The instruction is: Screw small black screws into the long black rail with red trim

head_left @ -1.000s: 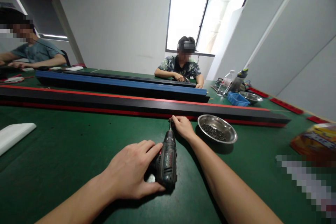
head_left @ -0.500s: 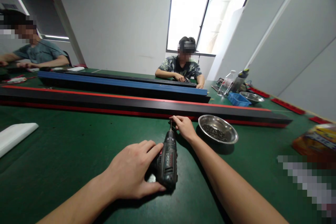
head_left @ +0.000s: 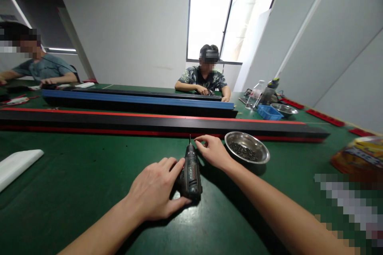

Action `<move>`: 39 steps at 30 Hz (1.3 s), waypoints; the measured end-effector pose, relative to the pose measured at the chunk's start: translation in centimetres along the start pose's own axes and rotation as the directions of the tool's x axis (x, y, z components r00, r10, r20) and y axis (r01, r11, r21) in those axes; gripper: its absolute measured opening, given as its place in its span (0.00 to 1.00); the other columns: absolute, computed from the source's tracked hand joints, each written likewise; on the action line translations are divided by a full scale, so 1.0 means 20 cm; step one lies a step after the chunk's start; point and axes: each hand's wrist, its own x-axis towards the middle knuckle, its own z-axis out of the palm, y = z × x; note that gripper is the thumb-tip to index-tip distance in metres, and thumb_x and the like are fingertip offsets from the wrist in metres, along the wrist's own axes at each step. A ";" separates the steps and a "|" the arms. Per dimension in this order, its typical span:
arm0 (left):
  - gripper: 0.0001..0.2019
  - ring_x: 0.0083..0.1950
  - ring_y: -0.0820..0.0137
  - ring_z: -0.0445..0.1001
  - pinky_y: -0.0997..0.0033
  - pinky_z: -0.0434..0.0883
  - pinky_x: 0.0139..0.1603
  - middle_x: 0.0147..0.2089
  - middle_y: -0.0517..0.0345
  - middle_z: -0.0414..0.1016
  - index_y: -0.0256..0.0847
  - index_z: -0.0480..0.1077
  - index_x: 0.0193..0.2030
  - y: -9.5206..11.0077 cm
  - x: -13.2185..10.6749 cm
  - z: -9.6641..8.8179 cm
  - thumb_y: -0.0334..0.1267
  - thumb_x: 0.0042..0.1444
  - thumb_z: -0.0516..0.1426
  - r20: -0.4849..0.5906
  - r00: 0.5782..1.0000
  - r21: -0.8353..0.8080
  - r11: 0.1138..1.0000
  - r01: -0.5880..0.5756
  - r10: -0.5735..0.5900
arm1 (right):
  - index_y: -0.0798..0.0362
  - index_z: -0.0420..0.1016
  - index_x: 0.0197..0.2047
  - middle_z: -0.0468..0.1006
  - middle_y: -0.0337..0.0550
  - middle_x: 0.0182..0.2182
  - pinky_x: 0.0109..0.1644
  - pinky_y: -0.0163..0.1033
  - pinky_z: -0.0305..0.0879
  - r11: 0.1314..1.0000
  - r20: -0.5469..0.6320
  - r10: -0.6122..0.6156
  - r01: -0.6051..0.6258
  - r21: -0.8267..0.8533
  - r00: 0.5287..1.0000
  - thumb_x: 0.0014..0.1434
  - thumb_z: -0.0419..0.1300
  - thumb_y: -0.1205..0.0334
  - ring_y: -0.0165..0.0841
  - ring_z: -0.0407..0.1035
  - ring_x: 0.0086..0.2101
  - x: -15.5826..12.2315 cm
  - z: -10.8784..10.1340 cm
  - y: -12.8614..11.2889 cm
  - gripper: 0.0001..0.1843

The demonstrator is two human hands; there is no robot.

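Note:
My left hand [head_left: 155, 187] is wrapped round a black cordless drill [head_left: 191, 175], which points away from me toward a long black bar with red edges [head_left: 167, 123]. The thin bit at the drill's front stops close to the bar's near red edge. Just right of the bit, my right hand [head_left: 214, 150] has thumb and forefinger pinched together; whatever is between them is too small to make out. Beside that hand stands a steel bowl [head_left: 263, 155] with many small dark screws [head_left: 243, 152] in it.
Beyond the bar lies a blue-and-black bar [head_left: 137, 99]. A blue tray [head_left: 269, 112], another steel bowl [head_left: 284, 109] and bottles [head_left: 255, 95] stand at the back right. A white block [head_left: 20, 165] lies left, a snack bag [head_left: 357, 157] right. Two people sit across the green table [head_left: 89, 191].
The drill in my left hand has shifted slightly, its bit swinging left. My right hand has drawn off the bit tip to its right, fingers still pinched. The camera view has moved slightly.

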 end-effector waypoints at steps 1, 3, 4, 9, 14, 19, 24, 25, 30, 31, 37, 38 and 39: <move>0.39 0.55 0.48 0.76 0.46 0.77 0.54 0.60 0.43 0.73 0.43 0.62 0.71 0.00 0.00 0.00 0.63 0.59 0.61 0.001 1.000 -0.002 1.000 0.000 0.000 | 0.50 0.88 0.44 0.88 0.45 0.44 0.48 0.42 0.71 0.999 -0.008 -0.023 0.023 -0.027 1.000 0.66 0.61 0.61 0.41 0.81 0.40 -0.01 -0.06 -0.01 0.13; 0.40 0.55 0.48 0.76 0.46 0.77 0.54 0.60 0.44 0.73 0.43 0.62 0.71 -0.01 0.00 0.00 0.63 0.58 0.62 0.011 1.000 -0.012 1.000 -0.002 0.003 | 0.51 0.88 0.40 0.88 0.47 0.42 0.48 0.41 0.70 0.989 -0.060 -0.076 0.067 -0.133 0.995 0.67 0.60 0.59 0.42 0.80 0.41 -0.02 -0.20 -0.01 0.14; 0.40 0.55 0.48 0.77 0.46 0.77 0.54 0.60 0.44 0.73 0.43 0.62 0.71 -0.01 0.00 0.00 0.63 0.57 0.63 0.017 1.000 -0.019 1.000 -0.006 0.006 | 0.51 0.88 0.39 0.88 0.47 0.41 0.47 0.41 0.69 0.977 -0.079 -0.075 0.058 -0.204 0.994 0.68 0.59 0.58 0.42 0.80 0.40 -0.02 -0.27 0.01 0.15; 0.40 0.54 0.49 0.77 0.48 0.77 0.53 0.57 0.44 0.74 0.41 0.63 0.70 -0.02 0.00 -0.01 0.64 0.58 0.62 0.034 0.999 -0.035 0.999 -0.026 0.027 | 0.51 0.89 0.42 0.88 0.53 0.42 0.43 0.40 0.67 0.859 -0.075 0.142 -0.161 -0.487 0.987 0.68 0.58 0.52 0.44 0.80 0.42 -0.01 -0.57 0.22 0.18; 0.39 0.52 0.52 0.76 0.51 0.76 0.54 0.55 0.46 0.76 0.43 0.64 0.69 -0.03 0.01 -0.01 0.63 0.57 0.63 0.031 0.999 -0.043 0.999 -0.033 0.034 | 0.49 0.89 0.43 0.88 0.53 0.40 0.38 0.39 0.67 0.789 -0.030 0.281 -0.249 -0.562 0.959 0.62 0.65 0.51 0.44 0.81 0.38 -0.04 -0.61 0.41 0.15; 0.41 0.54 0.50 0.76 0.49 0.76 0.55 0.58 0.46 0.75 0.42 0.62 0.71 -0.03 0.00 -0.01 0.62 0.57 0.64 0.012 1.000 -0.046 0.999 -0.023 0.024 | 0.48 0.89 0.36 0.87 0.47 0.34 0.33 0.37 0.64 0.799 0.135 0.362 -0.233 -0.555 0.922 0.56 0.70 0.59 0.39 0.80 0.34 -0.04 -0.57 0.47 0.05; 0.42 0.55 0.51 0.76 0.50 0.76 0.56 0.58 0.46 0.74 0.43 0.62 0.71 -0.03 -0.01 -0.01 0.62 0.56 0.65 0.017 1.000 -0.052 0.998 -0.021 0.021 | 0.49 0.89 0.34 0.87 0.48 0.32 0.34 0.38 0.65 0.802 0.130 0.374 -0.250 -0.543 0.918 0.57 0.68 0.63 0.39 0.80 0.32 -0.01 -0.61 0.47 0.06; 0.42 0.55 0.51 0.76 0.49 0.76 0.56 0.59 0.45 0.74 0.43 0.62 0.71 -0.02 -0.01 -0.01 0.62 0.55 0.65 0.020 0.999 -0.055 0.998 -0.023 0.025 | 0.49 0.89 0.34 0.87 0.48 0.33 0.35 0.38 0.66 0.801 0.119 0.365 -0.246 -0.545 0.923 0.57 0.68 0.63 0.39 0.80 0.33 -0.01 -0.62 0.47 0.06; 0.43 0.55 0.51 0.76 0.49 0.76 0.56 0.59 0.45 0.74 0.43 0.62 0.71 -0.01 -0.03 -0.02 0.61 0.55 0.65 0.044 0.999 -0.081 0.996 -0.028 0.032 | 0.51 0.89 0.35 0.88 0.50 0.37 0.39 0.39 0.70 0.871 0.017 0.254 -0.221 -0.439 0.967 0.61 0.67 0.61 0.42 0.81 0.37 -0.01 -0.62 0.34 0.08; 0.43 0.55 0.51 0.76 0.49 0.76 0.56 0.59 0.46 0.74 0.43 0.62 0.71 -0.01 -0.03 -0.02 0.62 0.55 0.66 0.047 0.998 -0.089 0.996 -0.030 0.034 | 0.51 0.90 0.36 0.88 0.50 0.38 0.40 0.39 0.71 0.901 -0.015 0.219 -0.208 -0.380 0.976 0.62 0.66 0.59 0.43 0.81 0.37 -0.02 -0.60 0.29 0.09; 0.42 0.55 0.52 0.76 0.49 0.76 0.57 0.59 0.48 0.74 0.45 0.61 0.70 -0.01 -0.05 -0.03 0.61 0.54 0.67 0.054 0.996 -0.126 0.990 -0.057 0.065 | 0.53 0.89 0.41 0.87 0.46 0.32 0.29 0.36 0.67 0.992 -0.013 0.115 -0.115 0.049 0.993 0.66 0.64 0.53 0.33 0.74 0.25 -0.04 -0.32 -0.03 0.15; 0.43 0.55 0.52 0.76 0.49 0.76 0.57 0.59 0.48 0.74 0.46 0.61 0.70 -0.01 -0.05 -0.04 0.61 0.53 0.67 0.055 0.996 -0.127 0.990 -0.059 0.066 | 0.54 0.89 0.41 0.86 0.46 0.32 0.28 0.35 0.66 0.989 -0.014 0.112 -0.110 0.097 0.994 0.66 0.63 0.53 0.32 0.73 0.23 -0.03 -0.25 -0.05 0.15; 0.43 0.55 0.52 0.76 0.49 0.75 0.57 0.59 0.48 0.74 0.46 0.61 0.70 -0.01 -0.05 -0.04 0.61 0.53 0.67 0.057 0.996 -0.128 0.990 -0.058 0.066 | 0.54 0.89 0.42 0.86 0.45 0.32 0.28 0.35 0.65 0.985 -0.030 0.122 -0.118 0.126 0.992 0.66 0.63 0.54 0.31 0.73 0.23 -0.02 -0.18 -0.05 0.15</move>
